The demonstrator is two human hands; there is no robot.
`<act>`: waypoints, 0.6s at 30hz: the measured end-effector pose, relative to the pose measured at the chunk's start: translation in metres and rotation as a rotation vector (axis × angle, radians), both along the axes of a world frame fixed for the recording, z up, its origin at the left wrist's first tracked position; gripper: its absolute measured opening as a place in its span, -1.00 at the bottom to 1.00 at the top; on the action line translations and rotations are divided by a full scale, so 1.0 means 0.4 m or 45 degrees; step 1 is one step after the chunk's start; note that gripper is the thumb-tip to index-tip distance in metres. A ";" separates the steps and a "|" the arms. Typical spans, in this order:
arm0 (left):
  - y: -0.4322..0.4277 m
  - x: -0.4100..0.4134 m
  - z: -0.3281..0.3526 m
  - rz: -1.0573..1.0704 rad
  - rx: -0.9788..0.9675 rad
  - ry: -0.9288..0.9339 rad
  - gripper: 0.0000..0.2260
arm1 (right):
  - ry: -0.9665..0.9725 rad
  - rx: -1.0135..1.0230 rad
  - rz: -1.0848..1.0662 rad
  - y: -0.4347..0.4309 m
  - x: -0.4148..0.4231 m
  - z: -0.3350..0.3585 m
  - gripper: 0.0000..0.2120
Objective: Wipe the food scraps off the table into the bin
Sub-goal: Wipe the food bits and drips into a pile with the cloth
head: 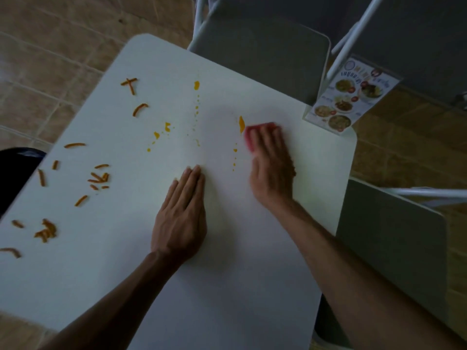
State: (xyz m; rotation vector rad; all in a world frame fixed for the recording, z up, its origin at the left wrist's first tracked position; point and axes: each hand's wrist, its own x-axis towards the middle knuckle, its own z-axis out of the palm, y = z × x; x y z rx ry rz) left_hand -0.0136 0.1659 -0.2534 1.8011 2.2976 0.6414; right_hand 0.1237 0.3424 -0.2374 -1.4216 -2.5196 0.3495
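A white table point(227, 286) carries several orange food sticks point(98, 179) along its left side and orange sauce drips point(196, 85) across the middle. My right hand point(271, 168) presses flat on a pink cloth point(250, 137) beside an orange sauce blob point(241, 123). My left hand point(183, 218) lies flat on the bare tabletop, fingers straight and together. A dark bin point(15, 173) shows at the table's left edge, mostly out of view.
A menu stand point(348, 99) sits at the table's far right corner. Grey chairs stand at the far side point(265, 46) and at the right point(394, 243). Tiled floor surrounds the table.
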 end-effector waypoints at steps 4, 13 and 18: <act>0.005 -0.004 0.001 -0.003 -0.005 -0.011 -0.50 | -0.122 0.004 0.592 -0.093 0.099 0.015 -0.49; 0.004 -0.005 0.008 0.006 -0.030 -0.059 -0.49 | -0.076 -0.069 -0.186 0.120 -0.094 -0.002 -0.38; -0.009 -0.021 0.013 -0.014 -0.012 -0.100 -0.48 | -0.075 0.036 0.558 -0.061 -0.064 -0.004 -0.49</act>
